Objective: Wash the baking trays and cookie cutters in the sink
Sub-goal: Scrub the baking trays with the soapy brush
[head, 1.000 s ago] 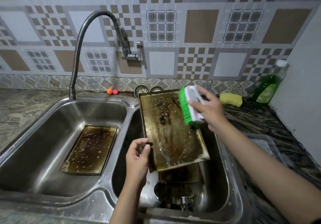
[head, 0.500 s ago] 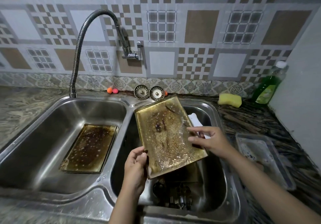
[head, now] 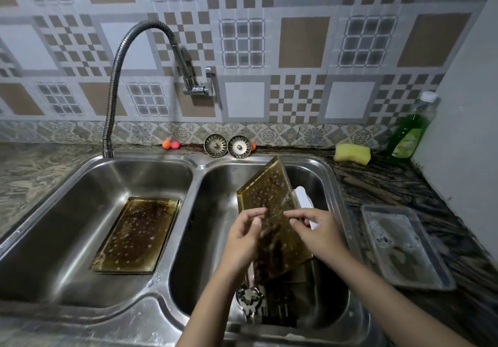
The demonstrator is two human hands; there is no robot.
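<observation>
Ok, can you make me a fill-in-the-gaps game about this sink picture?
1. The flat baking tray lies in the ____ basin of the sink.
2. The sponge on the counter is ____ in colour.
3. Both hands hold the tilted tray over the ____ basin.
4. The bottle in the corner holds ____ liquid.

Missing words: left, yellow, right, green

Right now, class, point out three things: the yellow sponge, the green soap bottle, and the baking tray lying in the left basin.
yellow sponge point(head: 352, 153), head view, middle of its top face.
green soap bottle point(head: 409, 134), head view, its green body.
baking tray point(head: 137, 235), head view, centre of its stained bottom.
</observation>
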